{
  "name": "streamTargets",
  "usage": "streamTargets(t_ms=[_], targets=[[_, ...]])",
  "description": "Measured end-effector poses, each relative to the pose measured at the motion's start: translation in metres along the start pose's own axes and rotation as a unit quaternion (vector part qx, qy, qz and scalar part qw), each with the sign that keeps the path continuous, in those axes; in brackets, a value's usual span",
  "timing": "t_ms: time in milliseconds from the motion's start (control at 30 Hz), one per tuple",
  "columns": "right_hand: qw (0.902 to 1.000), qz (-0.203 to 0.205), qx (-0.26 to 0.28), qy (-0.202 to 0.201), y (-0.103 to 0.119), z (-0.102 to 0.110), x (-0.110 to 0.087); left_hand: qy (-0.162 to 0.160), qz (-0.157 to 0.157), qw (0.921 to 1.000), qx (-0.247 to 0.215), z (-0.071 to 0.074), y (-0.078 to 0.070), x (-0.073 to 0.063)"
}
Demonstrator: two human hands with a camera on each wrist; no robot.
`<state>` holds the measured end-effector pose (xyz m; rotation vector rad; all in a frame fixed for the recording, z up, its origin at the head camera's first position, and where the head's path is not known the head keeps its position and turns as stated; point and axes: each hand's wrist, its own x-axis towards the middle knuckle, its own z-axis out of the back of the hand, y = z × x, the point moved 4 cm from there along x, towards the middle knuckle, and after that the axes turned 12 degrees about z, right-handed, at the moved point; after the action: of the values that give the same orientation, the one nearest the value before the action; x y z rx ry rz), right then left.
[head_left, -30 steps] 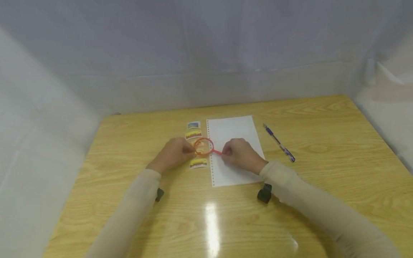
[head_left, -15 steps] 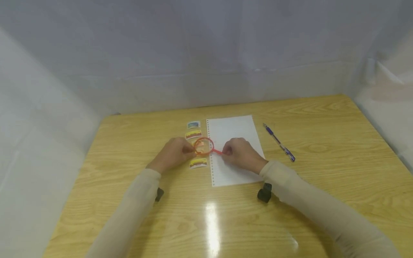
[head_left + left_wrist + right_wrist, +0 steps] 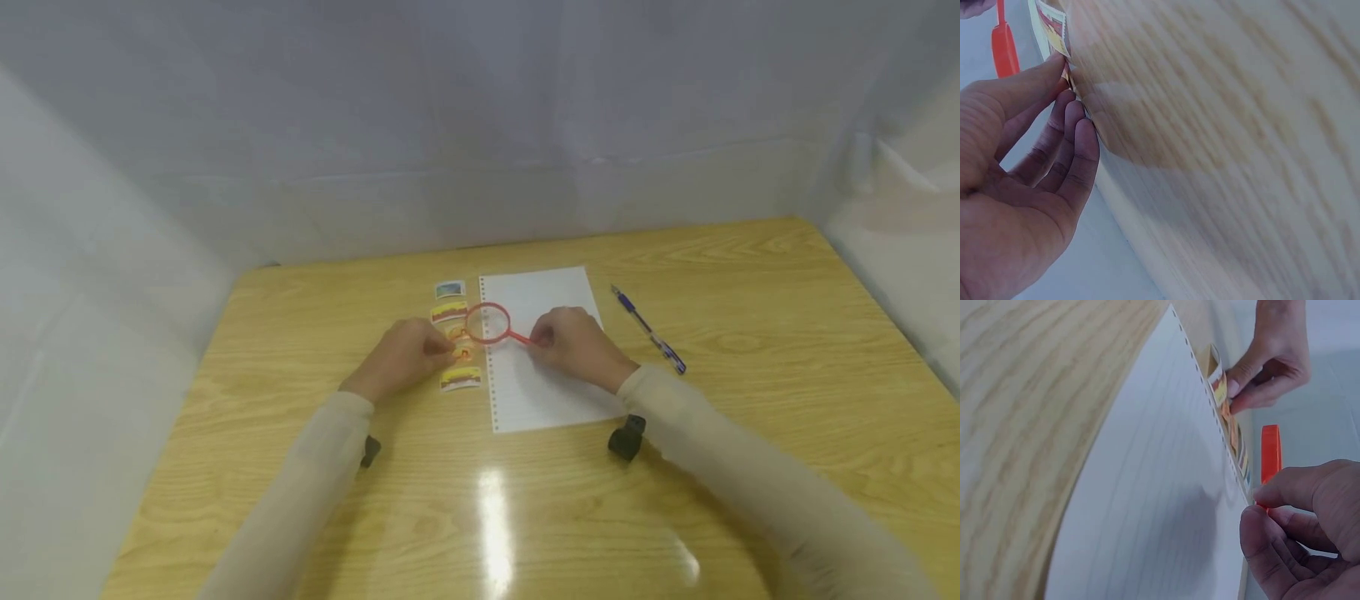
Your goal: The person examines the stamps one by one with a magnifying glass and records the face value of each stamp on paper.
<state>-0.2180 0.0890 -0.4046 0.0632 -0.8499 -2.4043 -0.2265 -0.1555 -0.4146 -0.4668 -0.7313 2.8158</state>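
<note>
My right hand [image 3: 576, 343] pinches the handle of a red magnifying glass [image 3: 522, 337]. Its round lens end is above the left edge of a lined sheet of paper [image 3: 547, 392], partly over the column of stamps. With thumb and fingertips, my left hand [image 3: 405, 354] pinches the left edge of an orange stamp [image 3: 463, 353] in that column. Fingers hide part of this stamp in the left wrist view. Above it lie a red-and-yellow stamp [image 3: 449, 312] and a blue stamp [image 3: 450, 289]; below it is a yellow-and-brown stamp [image 3: 461, 379].
A pen [image 3: 648, 328] with a blue grip lies slantwise to the right of the paper. All of this rests on a wood-grain table [image 3: 420, 508]. Pale sheeting [image 3: 480, 125] hangs behind the table and along both sides.
My right hand has moved the magnifying glass up and to the right, uncovering more of the orange stamp. My left hand has stayed nearly still.
</note>
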Motion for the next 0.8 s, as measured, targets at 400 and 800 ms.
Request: streamTargets(t_ms=[400,800], targets=[[0.9984,-0.015,0.004,-0.054,-0.023,0.037,-0.017,0.005,0.0,0.9998,-0.018,0.001,0.001,-0.001],[0.9943,-0.054,0.006,-0.091,-0.054,0.079,-0.049,-0.001,-0.011,0.9998,-0.016,0.0,0.002,-0.001]])
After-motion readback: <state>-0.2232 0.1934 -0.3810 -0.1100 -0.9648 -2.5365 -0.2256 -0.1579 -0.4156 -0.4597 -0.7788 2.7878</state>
